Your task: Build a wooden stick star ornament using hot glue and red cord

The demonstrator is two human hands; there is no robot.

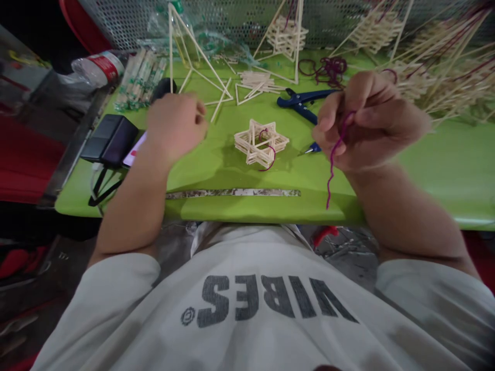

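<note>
A pinch of my right hand (371, 121) holds a purple yarn (331, 172), its loose end hanging down over the table. To the left, my left hand (176, 123) is blurred, with its fingers curled in; whatever they hold, if anything, is hidden. Between both hands a star-shaped stack of thin wooden sticks (260, 144) lies on the green table, and a short piece of purple yarn (274, 157) loops out of its middle. Blue-handled pliers (299, 100) rest beside my right hand. A pointed metal tip with a blue handle (312, 148) shows just below its fingers.
A patterned strip (235, 192) lies along the front edge of the green tabletop (216, 208). Behind are a triangular stick frame (197, 46), loose sticks (255, 82), a yarn tangle (328, 69) and several stick structures (377, 28). Bundled sticks (139, 80) and a black adapter (109, 140) sit left.
</note>
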